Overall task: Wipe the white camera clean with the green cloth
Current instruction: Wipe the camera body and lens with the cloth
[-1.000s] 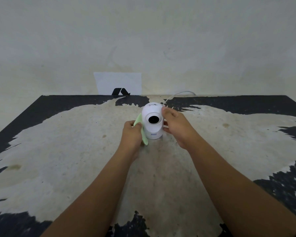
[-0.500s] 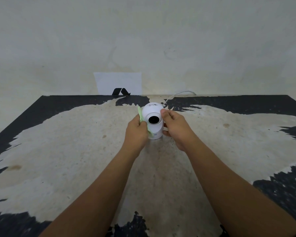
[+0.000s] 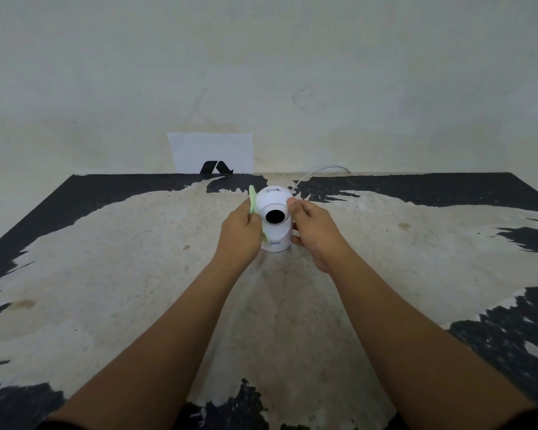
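Observation:
The white camera (image 3: 275, 209) stands upright near the far middle of the table, its round black lens facing me. My left hand (image 3: 240, 231) presses the green cloth (image 3: 253, 200) against the camera's left side; the cloth sticks up above my fingers and a strip shows below them. My right hand (image 3: 314, 231) grips the camera's right side, thumb on the head and fingers behind the base. A white cable (image 3: 317, 174) runs from behind the camera toward the wall.
The worn table (image 3: 137, 274) is pale with black patches along its edges. A white sheet with a black logo (image 3: 212, 153) leans on the wall just behind the table's far edge. The wall rises close behind.
My left hand has slid the green cloth upward along the camera's left side, from beside the base to beside the head. My right hand has kept its hold on the camera.

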The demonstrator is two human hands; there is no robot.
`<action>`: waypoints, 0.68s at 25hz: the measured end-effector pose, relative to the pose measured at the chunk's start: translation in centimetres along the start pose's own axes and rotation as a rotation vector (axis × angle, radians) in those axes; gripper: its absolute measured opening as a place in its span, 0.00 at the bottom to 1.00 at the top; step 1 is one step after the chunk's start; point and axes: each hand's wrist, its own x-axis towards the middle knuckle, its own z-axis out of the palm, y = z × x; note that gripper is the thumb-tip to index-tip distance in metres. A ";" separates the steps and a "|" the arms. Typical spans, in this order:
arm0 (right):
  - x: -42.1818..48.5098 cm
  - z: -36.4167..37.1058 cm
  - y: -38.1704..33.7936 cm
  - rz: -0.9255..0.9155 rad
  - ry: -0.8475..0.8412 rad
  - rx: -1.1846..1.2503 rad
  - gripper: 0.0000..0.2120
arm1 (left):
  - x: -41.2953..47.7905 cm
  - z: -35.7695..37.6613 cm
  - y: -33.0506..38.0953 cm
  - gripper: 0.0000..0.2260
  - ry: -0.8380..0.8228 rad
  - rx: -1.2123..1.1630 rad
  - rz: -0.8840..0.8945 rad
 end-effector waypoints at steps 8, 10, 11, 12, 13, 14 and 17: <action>0.0 0.0 0.1 0.003 0.005 0.030 0.18 | -1.5 -1.0 -0.4 0.11 -0.062 0.088 -0.016; -0.1 0.0 0.0 -0.004 0.003 0.046 0.17 | -1.1 -1.3 0.5 0.14 -0.033 0.017 0.055; -0.2 0.0 0.0 -0.005 0.002 0.046 0.16 | -0.9 -1.2 0.7 0.16 -0.024 -0.006 0.076; -0.2 0.0 0.0 -0.006 0.002 0.043 0.16 | -0.7 -0.9 0.6 0.17 -0.014 -0.012 0.079; -0.2 0.0 0.0 -0.007 0.001 0.038 0.16 | -0.6 -0.5 0.3 0.17 -0.010 -0.006 0.068; -0.2 0.0 0.0 -0.010 0.001 0.036 0.16 | -0.7 -0.1 -0.1 0.16 -0.010 0.010 0.042; -0.2 0.0 -0.2 -0.015 0.005 0.021 0.17 | -1.4 0.6 -1.5 0.12 -0.063 0.127 -0.084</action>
